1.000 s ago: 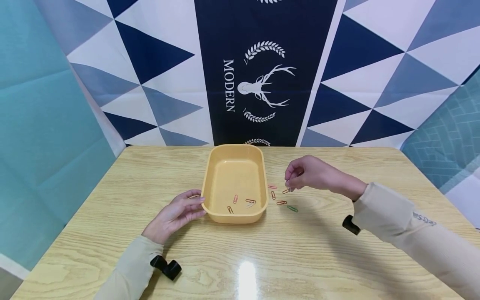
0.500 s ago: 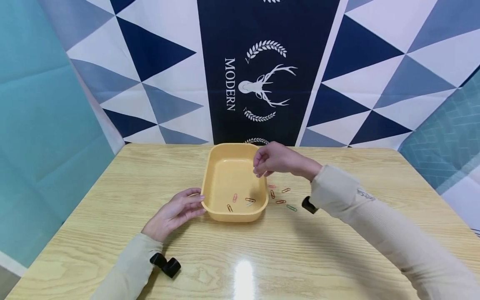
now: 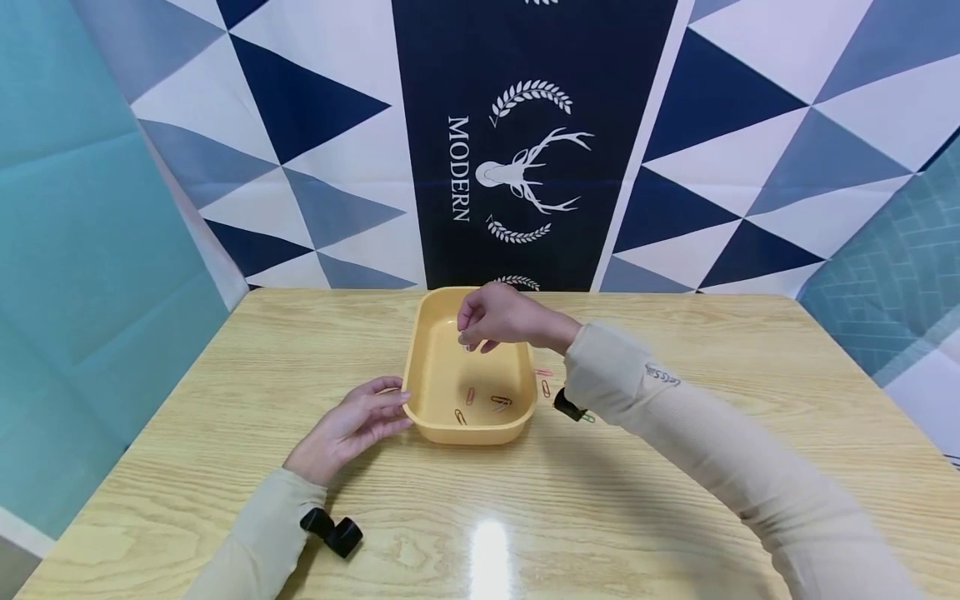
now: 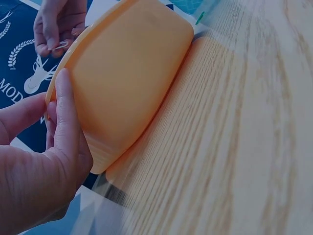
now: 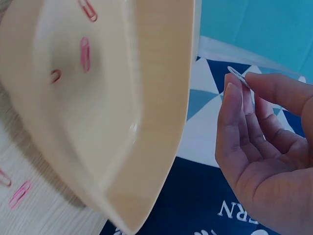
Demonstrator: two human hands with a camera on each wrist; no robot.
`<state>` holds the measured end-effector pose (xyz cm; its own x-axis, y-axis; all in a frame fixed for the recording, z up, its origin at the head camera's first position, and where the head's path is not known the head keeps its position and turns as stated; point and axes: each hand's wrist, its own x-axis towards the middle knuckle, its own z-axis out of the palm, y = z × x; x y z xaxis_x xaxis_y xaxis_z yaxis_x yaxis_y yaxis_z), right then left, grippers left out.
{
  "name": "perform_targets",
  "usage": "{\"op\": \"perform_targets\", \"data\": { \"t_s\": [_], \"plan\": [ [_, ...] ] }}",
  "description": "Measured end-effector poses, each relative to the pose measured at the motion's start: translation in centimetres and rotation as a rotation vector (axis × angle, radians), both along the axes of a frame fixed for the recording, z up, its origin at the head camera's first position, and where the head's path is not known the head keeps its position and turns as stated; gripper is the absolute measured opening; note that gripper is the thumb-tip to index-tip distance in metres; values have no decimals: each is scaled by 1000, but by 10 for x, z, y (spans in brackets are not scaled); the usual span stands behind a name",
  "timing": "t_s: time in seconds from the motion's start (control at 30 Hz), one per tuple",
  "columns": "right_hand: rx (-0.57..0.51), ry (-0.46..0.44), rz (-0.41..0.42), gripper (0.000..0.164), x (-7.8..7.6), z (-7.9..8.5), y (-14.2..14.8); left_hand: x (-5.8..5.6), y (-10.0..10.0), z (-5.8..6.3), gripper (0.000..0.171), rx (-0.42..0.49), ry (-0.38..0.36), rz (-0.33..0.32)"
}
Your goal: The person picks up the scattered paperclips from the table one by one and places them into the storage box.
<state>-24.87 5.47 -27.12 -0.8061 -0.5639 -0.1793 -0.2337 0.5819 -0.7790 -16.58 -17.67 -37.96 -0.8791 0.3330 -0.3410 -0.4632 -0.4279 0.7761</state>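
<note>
Over the yellow plastic tray (image 3: 465, 436) in the head view, my right hand (image 3: 501, 318) pinches a white paper clip (image 5: 237, 76) between thumb and forefinger. My left hand (image 3: 352, 427) grips the tray's left rim, thumb and fingers on either side of it in the left wrist view. On the tray's floor lie a pink paper clip (image 3: 470, 397), a brownish paper clip (image 3: 460, 417) and a red paper clip (image 3: 501, 400) overlapping a white one.
On the wooden table (image 3: 405, 517) right of the tray lie a pink paper clip (image 3: 543, 372), a red paper clip (image 3: 546, 389) and a green paper clip (image 3: 588, 418), partly covered by the right wrist camera (image 3: 568, 405). A patterned cloth (image 3: 330, 150) hangs behind the table.
My right hand has carried the white paper clip leftward from the clips on the table to above the tray. My left hand stays at the rim.
</note>
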Motion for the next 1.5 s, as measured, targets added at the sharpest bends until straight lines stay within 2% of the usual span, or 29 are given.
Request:
{"op": "perform_targets", "data": {
  "t_s": [0.23, 0.4, 0.5, 0.7, 1.2, 1.5],
  "plan": [
    [-20, -5, -8, 9, 0, 0, -17, 0, 0, -1, 35, -22, 3, 7],
    [-36, -11, -40, 15, -1, -5, -25, 1, 0, -1, 36, -46, -6, 21],
    [-40, -18, -47, 12, -3, -10, -28, 1, 0, 0, 39, -43, -9, 22],
    [-62, -33, -66, 6, -7, -17, -31, 2, 0, 0, 42, -28, -7, 16],
    [-42, -21, -140, 7, -13, -24, -35, 0, 1, 2, 40, -32, -9, 5],
    [-19, -35, -143, 4, -8, -27, -34, 1, 1, 3, 43, -38, -16, 7]
  ]
}}
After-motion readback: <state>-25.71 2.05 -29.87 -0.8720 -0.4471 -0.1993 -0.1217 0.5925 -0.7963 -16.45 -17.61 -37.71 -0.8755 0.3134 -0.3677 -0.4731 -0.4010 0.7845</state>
